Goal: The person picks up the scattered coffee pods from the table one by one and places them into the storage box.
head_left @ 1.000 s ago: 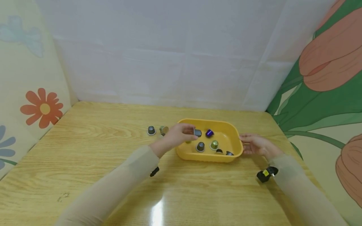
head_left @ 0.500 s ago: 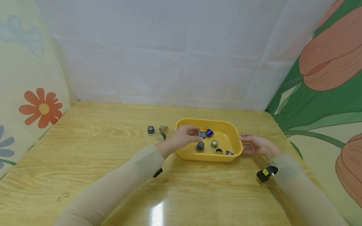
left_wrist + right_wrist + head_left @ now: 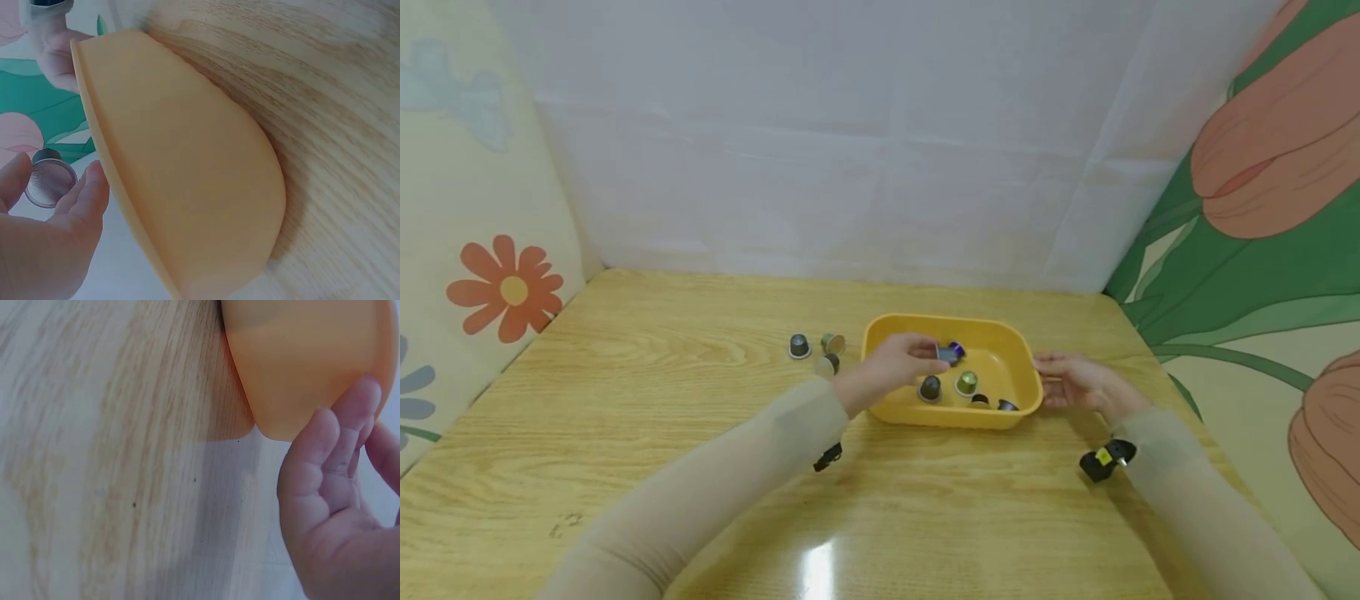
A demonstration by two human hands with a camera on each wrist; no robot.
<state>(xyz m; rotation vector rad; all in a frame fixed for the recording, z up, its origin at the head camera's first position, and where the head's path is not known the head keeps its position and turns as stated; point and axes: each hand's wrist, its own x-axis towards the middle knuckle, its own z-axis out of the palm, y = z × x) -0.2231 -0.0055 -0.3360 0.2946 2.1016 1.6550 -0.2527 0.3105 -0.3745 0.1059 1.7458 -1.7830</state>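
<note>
In the head view, my left hand [image 3: 898, 367] reaches over the left part of a yellow plastic basin [image 3: 1000, 333]. Between thumb and fingers it pinches a grey coffee capsule [image 3: 947, 356]; the left wrist view shows the capsule's round lid [image 3: 50, 182] facing the camera, above the rim. My right hand [image 3: 1086, 387] is at the basin's right end, its thumb by the rim and its fingers against the outer wall, as the right wrist view shows. Inside the basin lie a purple capsule [image 3: 957, 349], a green one [image 3: 967, 382], a dark grey one [image 3: 930, 387] and other dark ones.
Left of the basin, a dark capsule [image 3: 799, 345] stands on the wooden table [image 3: 700, 375]. A gold-lidded capsule [image 3: 833, 343] and another pale-lidded one [image 3: 828, 364] lie beside it. A white sheet [image 3: 850, 167] hangs behind the table.
My left hand has moved rightward over the basin with the grey capsule, toward the purple one, uncovering the pale-lidded capsule on the table. The right hand stays at the basin's end.
</note>
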